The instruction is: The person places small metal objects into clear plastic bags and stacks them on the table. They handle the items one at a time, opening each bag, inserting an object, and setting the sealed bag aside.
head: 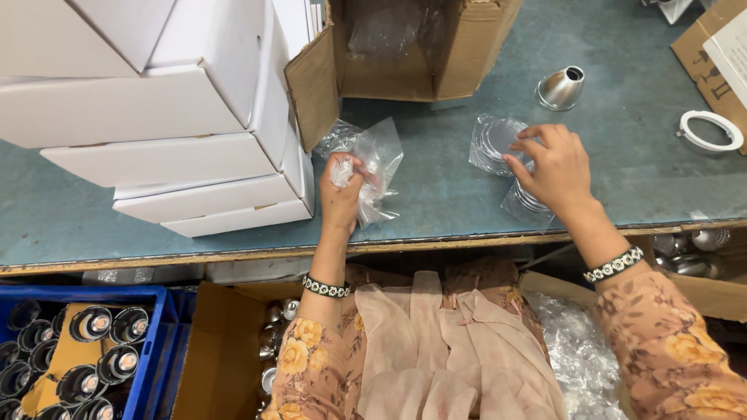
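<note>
A blue crate (156, 342) of dark round fittings (92, 323) is seen at the lower left, below the surface (436, 194). Beside it, an open brown carton (222, 350) is seen, with metal parts just visible along its inner edge. White boxes (171, 117) are stacked on the left of the surface, and a cardboard box (405, 54) with an open flap is set behind them, touching the stack.

A clear bag (373, 159) is grasped by the left hand (342, 194), whose grip is clenched around the crumpled plastic; the bag is held just above the surface, near the front edge and just beside the white boxes.

Further right, a bagged disc (492, 140) is lain flat on the surface, and its near edge is touched by the fingertips (517, 144) of the right hand (556, 167). The fingers are bent over it but nothing is enclosed; the grip is released. A second bagged disc (525, 201) is partly covered by the palm.

A metal cone (560, 87) is set behind the right hand, apart from it. A white ring (710, 130) is lain near the right edge, well apart from the hand.
</note>
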`<state>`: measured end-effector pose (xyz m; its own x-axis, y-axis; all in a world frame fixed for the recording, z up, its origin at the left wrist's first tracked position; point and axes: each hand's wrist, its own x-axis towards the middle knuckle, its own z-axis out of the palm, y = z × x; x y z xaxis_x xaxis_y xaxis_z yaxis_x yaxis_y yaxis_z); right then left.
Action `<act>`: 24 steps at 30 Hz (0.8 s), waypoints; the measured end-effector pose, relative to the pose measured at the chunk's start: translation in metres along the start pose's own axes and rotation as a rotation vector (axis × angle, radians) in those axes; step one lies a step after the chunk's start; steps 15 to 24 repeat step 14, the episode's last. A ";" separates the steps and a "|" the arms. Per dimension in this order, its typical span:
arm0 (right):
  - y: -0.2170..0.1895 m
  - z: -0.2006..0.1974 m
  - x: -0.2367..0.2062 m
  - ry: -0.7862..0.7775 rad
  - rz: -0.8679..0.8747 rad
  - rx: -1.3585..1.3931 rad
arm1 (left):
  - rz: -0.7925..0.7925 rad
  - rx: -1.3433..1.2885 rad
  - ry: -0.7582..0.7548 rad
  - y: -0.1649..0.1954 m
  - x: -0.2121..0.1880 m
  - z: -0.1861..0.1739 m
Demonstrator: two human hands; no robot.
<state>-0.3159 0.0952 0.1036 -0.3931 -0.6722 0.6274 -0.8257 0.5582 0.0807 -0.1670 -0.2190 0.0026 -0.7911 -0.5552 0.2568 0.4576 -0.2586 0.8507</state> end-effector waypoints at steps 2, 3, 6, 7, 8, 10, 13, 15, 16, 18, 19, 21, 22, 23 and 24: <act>-0.013 -0.008 -0.001 0.012 0.046 0.113 | -0.042 -0.001 0.009 0.005 -0.001 0.000; -0.021 -0.013 -0.002 0.018 0.071 0.189 | -0.067 -0.018 0.011 0.008 -0.002 0.001; -0.055 -0.030 -0.012 -0.021 0.262 0.525 | -0.017 0.003 -0.069 0.020 -0.006 0.010; -0.070 -0.036 -0.018 -0.044 0.344 0.655 | 0.022 0.021 -0.113 0.025 -0.008 0.015; -0.086 -0.041 -0.027 -0.066 0.327 0.765 | 0.014 0.030 -0.143 0.028 -0.018 0.023; -0.114 -0.046 -0.041 -0.073 0.249 0.899 | -0.004 0.050 -0.226 0.031 -0.047 0.050; -0.145 -0.049 -0.073 -0.112 0.202 0.894 | -0.088 0.110 -0.276 0.028 -0.100 0.105; -0.154 -0.049 -0.081 -0.129 0.203 0.882 | -0.113 0.113 -0.257 0.029 -0.111 0.124; -0.154 -0.049 -0.081 -0.129 0.203 0.882 | -0.113 0.113 -0.257 0.029 -0.111 0.124; -0.154 -0.049 -0.081 -0.129 0.203 0.882 | -0.113 0.113 -0.257 0.029 -0.111 0.124; -0.154 -0.049 -0.081 -0.129 0.203 0.882 | -0.113 0.113 -0.257 0.029 -0.111 0.124; -0.154 -0.049 -0.081 -0.129 0.203 0.882 | -0.113 0.113 -0.257 0.029 -0.111 0.124; -0.154 -0.049 -0.081 -0.129 0.203 0.882 | -0.113 0.113 -0.257 0.029 -0.111 0.124; -0.154 -0.049 -0.081 -0.129 0.203 0.882 | -0.113 0.113 -0.257 0.029 -0.111 0.124; -0.154 -0.049 -0.081 -0.129 0.203 0.882 | -0.113 0.113 -0.257 0.029 -0.111 0.124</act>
